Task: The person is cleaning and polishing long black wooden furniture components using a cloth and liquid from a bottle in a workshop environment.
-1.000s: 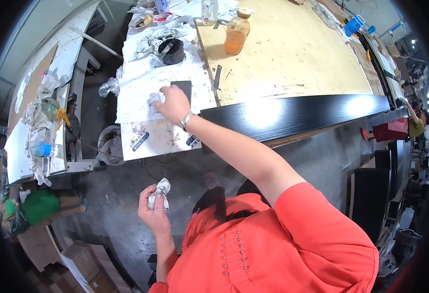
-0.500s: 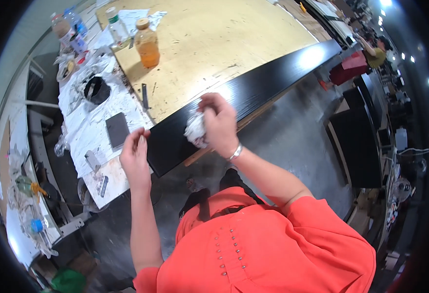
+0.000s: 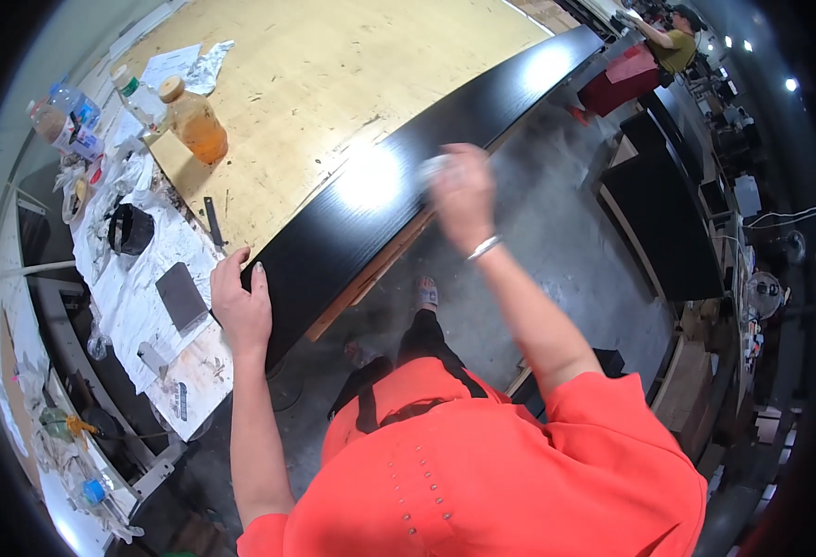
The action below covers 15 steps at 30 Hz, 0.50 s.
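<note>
A long black board (image 3: 333, 223) with faint grain lies slantwise along the near edge of the pale yellow table. My right hand (image 3: 464, 195) is closed on a crumpled white rag (image 3: 434, 169), on the board's surface partway along it. The rag is partly hidden and slightly blurred. At the board's near left end rests my left hand (image 3: 242, 304), fingers apart, thumb and fingertips against the end edge. Beside that hand a dark grey flat pad (image 3: 182, 297) lies on stained white sheeting (image 3: 134, 327).
A bottle of amber liquid (image 3: 197, 125) and a green-capped bottle (image 3: 138, 96) stand on the yellow tabletop (image 3: 306, 65). A black pot (image 3: 131, 228) sits on the sheeting. Large black panels (image 3: 659, 223) stand at right, and another person (image 3: 654, 60) is beyond the board's far end.
My right hand has travelled rightward along the board with the rag. My left hand stays at the board's left end, and the whole view has shifted somewhat.
</note>
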{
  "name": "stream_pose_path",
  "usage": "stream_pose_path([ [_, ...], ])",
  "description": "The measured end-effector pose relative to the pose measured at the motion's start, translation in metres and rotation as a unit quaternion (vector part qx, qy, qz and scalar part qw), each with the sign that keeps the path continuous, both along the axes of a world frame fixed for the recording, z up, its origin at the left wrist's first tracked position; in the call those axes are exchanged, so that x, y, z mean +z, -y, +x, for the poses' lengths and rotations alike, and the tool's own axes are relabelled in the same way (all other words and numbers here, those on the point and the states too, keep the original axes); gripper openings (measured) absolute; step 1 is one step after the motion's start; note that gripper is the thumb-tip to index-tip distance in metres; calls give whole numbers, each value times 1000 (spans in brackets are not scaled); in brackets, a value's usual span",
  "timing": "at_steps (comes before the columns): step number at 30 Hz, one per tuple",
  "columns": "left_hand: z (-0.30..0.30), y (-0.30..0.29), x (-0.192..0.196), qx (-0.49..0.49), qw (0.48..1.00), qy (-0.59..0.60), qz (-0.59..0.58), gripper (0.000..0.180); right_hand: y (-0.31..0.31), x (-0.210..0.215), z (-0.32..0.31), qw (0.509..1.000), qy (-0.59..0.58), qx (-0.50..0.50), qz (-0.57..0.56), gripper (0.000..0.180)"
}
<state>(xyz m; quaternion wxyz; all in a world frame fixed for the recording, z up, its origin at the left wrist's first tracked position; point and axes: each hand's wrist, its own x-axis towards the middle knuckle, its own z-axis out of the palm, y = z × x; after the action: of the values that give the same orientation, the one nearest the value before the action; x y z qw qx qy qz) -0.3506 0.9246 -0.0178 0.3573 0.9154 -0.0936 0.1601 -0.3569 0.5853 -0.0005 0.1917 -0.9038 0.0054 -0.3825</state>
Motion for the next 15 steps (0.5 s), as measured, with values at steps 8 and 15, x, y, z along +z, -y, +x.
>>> stream_pose_path([
  [8,-5,-2,2,-12,999,-7,53,25,4,-5,6,990,-15,65,-122,25],
  [15,-4,-1,-1,-18,998,-4,56,25,17,15,16,985,-67,42,-150,15],
])
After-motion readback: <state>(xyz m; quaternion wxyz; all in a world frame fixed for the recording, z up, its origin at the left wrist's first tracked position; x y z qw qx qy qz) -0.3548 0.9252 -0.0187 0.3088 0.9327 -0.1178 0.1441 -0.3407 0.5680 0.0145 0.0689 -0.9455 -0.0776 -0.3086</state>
